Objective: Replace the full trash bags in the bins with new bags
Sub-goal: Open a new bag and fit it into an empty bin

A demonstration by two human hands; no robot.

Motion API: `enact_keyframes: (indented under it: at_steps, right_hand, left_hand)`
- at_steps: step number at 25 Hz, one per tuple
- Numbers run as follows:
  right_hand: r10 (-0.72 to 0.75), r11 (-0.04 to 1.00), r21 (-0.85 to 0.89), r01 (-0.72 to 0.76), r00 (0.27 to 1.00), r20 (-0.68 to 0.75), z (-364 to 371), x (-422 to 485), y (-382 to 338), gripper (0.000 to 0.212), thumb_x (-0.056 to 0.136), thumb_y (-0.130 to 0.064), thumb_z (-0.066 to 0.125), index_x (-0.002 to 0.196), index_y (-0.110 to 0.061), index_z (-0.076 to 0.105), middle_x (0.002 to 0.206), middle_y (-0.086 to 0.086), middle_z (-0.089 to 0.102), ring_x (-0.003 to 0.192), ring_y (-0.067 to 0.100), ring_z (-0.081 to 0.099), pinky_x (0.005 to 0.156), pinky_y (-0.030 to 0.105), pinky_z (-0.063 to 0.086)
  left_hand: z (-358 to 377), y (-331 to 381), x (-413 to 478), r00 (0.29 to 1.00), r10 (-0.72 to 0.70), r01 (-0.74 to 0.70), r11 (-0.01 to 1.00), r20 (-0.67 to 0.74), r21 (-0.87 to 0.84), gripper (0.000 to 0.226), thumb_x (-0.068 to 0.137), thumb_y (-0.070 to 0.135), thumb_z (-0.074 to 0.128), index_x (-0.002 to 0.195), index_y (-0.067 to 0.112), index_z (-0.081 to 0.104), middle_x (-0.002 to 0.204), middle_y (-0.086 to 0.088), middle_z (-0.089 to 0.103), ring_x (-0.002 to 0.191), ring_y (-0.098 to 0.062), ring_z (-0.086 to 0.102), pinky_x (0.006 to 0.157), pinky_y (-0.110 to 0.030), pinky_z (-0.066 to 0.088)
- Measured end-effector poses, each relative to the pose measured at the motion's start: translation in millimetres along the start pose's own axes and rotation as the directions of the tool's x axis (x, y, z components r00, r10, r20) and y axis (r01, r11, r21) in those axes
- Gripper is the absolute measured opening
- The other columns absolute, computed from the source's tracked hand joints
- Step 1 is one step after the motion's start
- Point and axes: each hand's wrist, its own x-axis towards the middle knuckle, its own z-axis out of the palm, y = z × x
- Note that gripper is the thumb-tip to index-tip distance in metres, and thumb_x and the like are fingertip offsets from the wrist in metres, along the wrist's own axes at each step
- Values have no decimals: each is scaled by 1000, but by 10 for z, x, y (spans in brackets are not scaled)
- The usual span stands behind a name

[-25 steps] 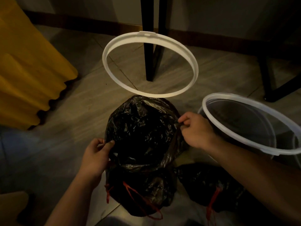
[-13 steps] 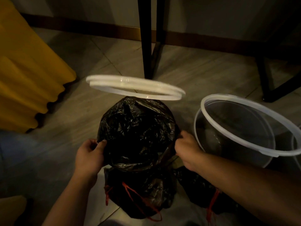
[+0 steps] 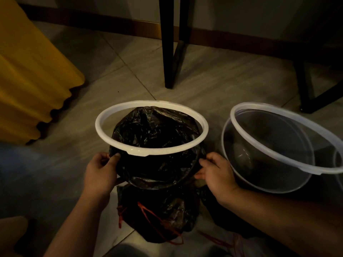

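Observation:
A new black trash bag (image 3: 154,130) lines a bin in the middle of the floor, its edge folded over the rim. A white plastic ring (image 3: 98,125) lies tilted over the bag's mouth, its front edge low near my hands. My left hand (image 3: 100,173) pinches the bag's folded edge on the left side of the rim. On the right side, my right hand (image 3: 217,173) grips the same edge. A full black bag (image 3: 159,212) tied with a red drawstring sits on the floor just in front of the bin.
A clear bin (image 3: 269,164) with no bag stands to the right, its white ring (image 3: 239,123) tilted up. A second full black bag (image 3: 209,208) lies under my right forearm. Black table legs (image 3: 167,52) stand behind, and a yellow curtain (image 3: 27,80) hangs at the left.
The white ring has swung down from upright behind the bin onto the bag's mouth. Both hands have slid lower along the bag's sides.

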Motion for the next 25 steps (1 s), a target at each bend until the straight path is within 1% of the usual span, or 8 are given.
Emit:
enact_keyframes:
  at_steps: [4,7,10,16,19,22,23,25]
  right_hand:
    - [210,975,69,-213,976,57,-41,66,98,12,104,-11,60,113,-8,68,94,16,76,77,27,77,64,33,62]
    - [227,920,303,-250,968,110,-75,58,-2,20,107,-21,54,117,-10,68,96,17,79,82,31,79,68,37,62]
    - [259,863,394,-316,947,193,28,44,-64,24,110,-22,49,124,-16,67,107,14,80,97,30,79,84,45,64]
    - [367,729,538,-423,905,215,202,228,-165,30,110,-26,49,120,-16,75,110,12,80,96,33,79,81,50,64]
    - [426,813,358,-459,888,172,219,174,-66,27,108,-34,51,118,-20,72,103,11,80,89,29,79,70,42,63]
    - [525,848,7,-530,842,126,83,-50,-14,22,107,-29,47,108,-14,64,95,10,66,80,25,65,62,36,55]
    - [527,848,-179,-499,831,178,27,-166,-83,17,105,-24,49,102,-13,62,90,8,61,73,22,60,61,35,54]
    - [519,751,-625,-211,774,362,-42,-423,-395,12,103,-18,53,95,-13,61,86,8,62,63,16,59,57,29,55]
  left_hand:
    - [1,-17,0,1000,21,-21,1000,0,-5,15,102,25,66,102,10,64,104,-14,72,93,-28,72,56,-34,61]
    - [4,-51,-54,999,34,-34,999,-1,-26,13,102,27,67,102,14,66,102,-9,75,91,-25,76,59,-35,62]
    - [7,-76,-90,1000,24,-24,999,7,-43,14,102,29,66,105,15,67,102,-5,77,84,-17,78,60,-35,61]
    - [9,-83,-88,999,12,-10,998,39,-64,18,103,30,65,108,13,66,106,-5,77,96,-20,76,62,-36,62]
    - [-10,-75,-114,998,4,2,996,58,-94,22,102,32,66,109,11,67,100,-3,80,91,-16,78,61,-33,62]
    - [-29,-106,-171,995,-29,44,986,95,-159,26,101,34,67,104,8,70,101,-6,80,94,-17,78,62,-33,62]
    - [-6,-124,-196,994,-44,62,980,103,-186,25,101,33,68,100,8,69,101,-7,80,93,-17,78,62,-33,62]
    - [73,-127,-232,992,-66,90,966,104,-242,21,100,30,69,94,10,66,101,-10,79,91,-17,79,62,-35,61]
